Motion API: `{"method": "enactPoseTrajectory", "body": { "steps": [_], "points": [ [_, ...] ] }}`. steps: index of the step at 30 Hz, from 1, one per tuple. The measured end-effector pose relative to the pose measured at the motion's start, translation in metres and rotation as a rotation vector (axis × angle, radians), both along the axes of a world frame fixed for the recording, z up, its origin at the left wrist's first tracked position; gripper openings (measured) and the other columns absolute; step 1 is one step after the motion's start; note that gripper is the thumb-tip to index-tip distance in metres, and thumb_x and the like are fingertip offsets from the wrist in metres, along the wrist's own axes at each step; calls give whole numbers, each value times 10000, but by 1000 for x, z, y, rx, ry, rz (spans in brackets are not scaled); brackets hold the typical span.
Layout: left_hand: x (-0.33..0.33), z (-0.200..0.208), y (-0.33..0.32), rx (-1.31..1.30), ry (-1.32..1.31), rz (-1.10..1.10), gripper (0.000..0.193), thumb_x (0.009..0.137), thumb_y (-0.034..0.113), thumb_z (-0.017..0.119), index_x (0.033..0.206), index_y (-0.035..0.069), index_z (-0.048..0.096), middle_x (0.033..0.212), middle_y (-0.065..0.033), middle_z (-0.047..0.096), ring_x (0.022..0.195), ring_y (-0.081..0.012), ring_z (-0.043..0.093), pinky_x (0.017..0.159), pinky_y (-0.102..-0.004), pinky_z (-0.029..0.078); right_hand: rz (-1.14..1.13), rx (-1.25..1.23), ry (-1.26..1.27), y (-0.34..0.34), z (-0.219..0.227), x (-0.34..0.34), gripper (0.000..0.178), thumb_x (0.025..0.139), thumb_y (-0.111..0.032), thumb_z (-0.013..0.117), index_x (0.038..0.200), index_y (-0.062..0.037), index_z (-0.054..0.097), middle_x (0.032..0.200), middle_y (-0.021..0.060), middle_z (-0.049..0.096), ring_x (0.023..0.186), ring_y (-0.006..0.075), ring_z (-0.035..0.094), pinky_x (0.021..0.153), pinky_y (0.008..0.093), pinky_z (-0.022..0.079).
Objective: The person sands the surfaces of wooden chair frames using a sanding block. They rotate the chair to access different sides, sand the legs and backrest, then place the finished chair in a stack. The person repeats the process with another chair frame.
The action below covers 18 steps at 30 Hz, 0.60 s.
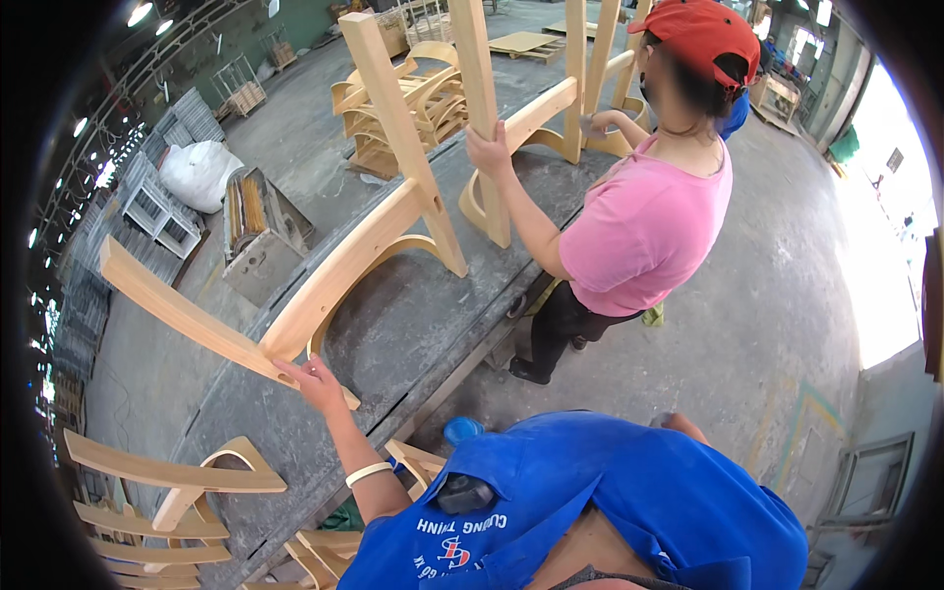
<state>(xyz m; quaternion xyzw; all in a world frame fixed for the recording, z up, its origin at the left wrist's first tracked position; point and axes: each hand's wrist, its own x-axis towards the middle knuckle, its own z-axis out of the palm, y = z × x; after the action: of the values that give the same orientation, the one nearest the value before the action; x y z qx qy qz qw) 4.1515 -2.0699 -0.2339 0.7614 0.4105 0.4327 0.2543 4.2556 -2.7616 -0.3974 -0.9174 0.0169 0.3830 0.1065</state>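
My left hand [320, 383] is closed around the lower part of a pale wooden leg, near its joint with a curved rail. The leg belongs to a wooden chair frame [344, 265] standing on the grey work table [393, 324]. Its other leg rises tall at the far end, and a bent wooden piece arches beneath the rail. On my right, a bit of bare skin shows past my blue sleeve; the fingers there are hidden, so I cannot tell what that hand does.
To the right, a co-worker in a pink shirt and red cap [703, 34] grips another wooden frame [482, 118]. Several curved wooden parts [177, 477] stand at the near left. Beyond the table are stacked curved pieces [423, 98], a metal box [261, 236] and a white sack [200, 175].
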Motion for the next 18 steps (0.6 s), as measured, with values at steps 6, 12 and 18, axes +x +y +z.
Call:
{"method": "enactPoseTrajectory", "body": {
  "steps": [6, 12, 18],
  "points": [
    [18, -16, 10, 63, -179, 65, 795, 910, 182, 521, 1436, -31, -36, 760, -116, 587, 688, -212, 554, 656, -320, 444, -189, -25, -1, -16, -4, -26, 535, 762, -362, 664, 1173, -30, 585, 1108, 225, 616, 1076, 329, 577, 907, 404, 446],
    [67, -6, -9, 139, -229, -112, 621, 900, 158, 524, 1393, -55, 215, 740, -100, 614, 657, -198, 578, 693, -310, 475, -374, -20, -38, -19, -39, -29, 526, 767, -375, 666, 1181, -59, 590, 1125, 226, 608, 1090, 318, 573, 917, 399, 444],
    [187, 30, -56, -396, -202, -591, 593, 874, 180, 570, 1375, -3, 312, 731, -96, 648, 649, -187, 617, 644, -305, 484, -404, 46, -123, -26, -41, -48, 519, 772, -388, 669, 1188, -87, 594, 1143, 226, 600, 1104, 307, 568, 926, 394, 442]
  ]
}}
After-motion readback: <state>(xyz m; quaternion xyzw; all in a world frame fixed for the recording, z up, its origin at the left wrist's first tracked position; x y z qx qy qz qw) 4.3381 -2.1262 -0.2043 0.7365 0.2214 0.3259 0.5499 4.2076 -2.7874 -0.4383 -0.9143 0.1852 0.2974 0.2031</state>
